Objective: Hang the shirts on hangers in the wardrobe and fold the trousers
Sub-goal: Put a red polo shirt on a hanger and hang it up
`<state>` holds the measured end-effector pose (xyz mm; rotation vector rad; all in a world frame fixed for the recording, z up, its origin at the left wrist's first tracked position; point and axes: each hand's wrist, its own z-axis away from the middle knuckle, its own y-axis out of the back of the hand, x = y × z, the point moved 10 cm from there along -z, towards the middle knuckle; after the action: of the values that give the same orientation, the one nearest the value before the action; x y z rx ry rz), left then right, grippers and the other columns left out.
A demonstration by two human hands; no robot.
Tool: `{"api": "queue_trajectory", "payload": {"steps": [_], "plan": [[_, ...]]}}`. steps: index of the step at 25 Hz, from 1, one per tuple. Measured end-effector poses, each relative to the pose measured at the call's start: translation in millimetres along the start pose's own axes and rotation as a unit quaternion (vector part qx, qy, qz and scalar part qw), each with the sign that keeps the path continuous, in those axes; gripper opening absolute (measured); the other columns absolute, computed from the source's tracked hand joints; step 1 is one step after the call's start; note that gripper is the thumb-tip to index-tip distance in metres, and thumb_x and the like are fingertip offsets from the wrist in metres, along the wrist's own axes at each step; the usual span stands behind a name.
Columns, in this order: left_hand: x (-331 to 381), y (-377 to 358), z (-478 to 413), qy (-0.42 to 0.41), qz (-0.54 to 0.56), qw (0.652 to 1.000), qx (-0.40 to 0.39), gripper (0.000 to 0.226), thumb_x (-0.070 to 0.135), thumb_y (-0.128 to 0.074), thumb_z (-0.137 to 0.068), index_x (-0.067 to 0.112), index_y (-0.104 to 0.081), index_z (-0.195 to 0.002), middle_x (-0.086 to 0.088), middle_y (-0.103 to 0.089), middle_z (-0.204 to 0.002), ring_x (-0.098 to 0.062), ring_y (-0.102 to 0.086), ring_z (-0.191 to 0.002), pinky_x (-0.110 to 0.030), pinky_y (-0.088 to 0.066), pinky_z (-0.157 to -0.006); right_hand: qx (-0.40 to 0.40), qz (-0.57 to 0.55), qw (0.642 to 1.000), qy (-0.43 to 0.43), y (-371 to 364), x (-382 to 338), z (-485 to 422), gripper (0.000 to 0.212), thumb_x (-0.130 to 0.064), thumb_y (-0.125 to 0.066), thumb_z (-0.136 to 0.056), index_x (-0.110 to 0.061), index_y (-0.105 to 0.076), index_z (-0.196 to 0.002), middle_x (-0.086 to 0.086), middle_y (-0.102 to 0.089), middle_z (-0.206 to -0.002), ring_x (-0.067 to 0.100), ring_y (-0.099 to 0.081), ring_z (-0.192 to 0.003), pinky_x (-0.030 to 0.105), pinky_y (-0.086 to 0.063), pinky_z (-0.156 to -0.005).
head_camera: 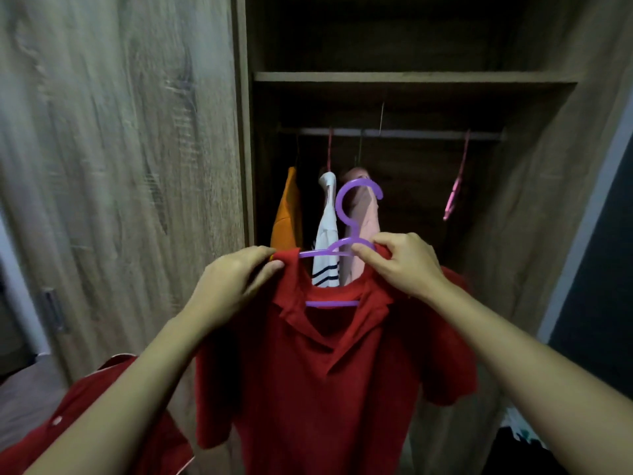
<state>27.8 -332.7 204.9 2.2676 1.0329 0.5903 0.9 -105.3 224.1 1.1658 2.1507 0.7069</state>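
Observation:
A red polo shirt [318, 378] hangs on a purple plastic hanger [346, 214] that I hold up in front of the open wardrobe. My left hand [236, 282] pinches the shirt's left shoulder at the hanger's end. My right hand [404, 262] pinches the right shoulder and the hanger's arm beside the collar. The hanger's hook points up, below the wardrobe rail [394, 133]. On that rail hang an orange shirt [287, 214], a white shirt with dark stripes [327, 234] and a pale pink shirt [364, 221].
An empty pink hanger [455, 186] hangs at the rail's right end. A shelf [411, 77] runs above the rail. The wardrobe's wooden door [120, 166] stands to the left. Another red garment [102, 416] lies at the lower left. Dark clothing [520, 450] lies at the lower right.

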Motion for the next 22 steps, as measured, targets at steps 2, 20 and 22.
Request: {"api": "queue_trajectory", "payload": {"steps": [2,20,22], "plan": [[-10.7,5.9,-0.8,0.008,0.051,0.999,-0.006,0.050,0.058,-0.038,-0.086,0.020,-0.065,-0.101,0.008,-0.068,-0.086,-0.002,-0.062,-0.082,-0.019,-0.047,-0.072,-0.011,0.012,1.000,0.006,1.1,4.5,-2.4,0.042,-0.078,-0.037,-0.071,-0.042,-0.059,-0.065,-0.006,-0.056,-0.052,0.019,-0.057,-0.064,0.029,-0.035,-0.056],[-61.9,37.5,3.6,0.084,0.145,0.986,0.016,0.007,0.056,-0.056,-0.075,0.051,-0.060,-0.072,0.024,-0.058,-0.061,0.013,-0.045,-0.055,-0.011,-0.037,-0.055,-0.066,-0.157,0.985,-0.010,14.8,48.1,-9.6,0.022,-0.062,-0.050,-0.076,-0.049,-0.059,-0.090,-0.016,-0.067,-0.086,0.003,-0.062,-0.083,0.042,-0.050,-0.085],[-61.6,40.0,7.0,0.092,0.154,0.982,0.053,0.010,0.053,-0.057,-0.076,0.047,-0.060,-0.069,0.019,-0.055,-0.057,0.009,-0.041,-0.051,-0.015,-0.034,-0.051,-0.066,-0.091,0.994,-0.005,20.2,41.7,-9.4,0.024,-0.068,-0.050,-0.072,-0.052,-0.056,-0.089,-0.017,-0.067,-0.086,0.007,-0.064,-0.084,0.041,-0.052,-0.081]]}}
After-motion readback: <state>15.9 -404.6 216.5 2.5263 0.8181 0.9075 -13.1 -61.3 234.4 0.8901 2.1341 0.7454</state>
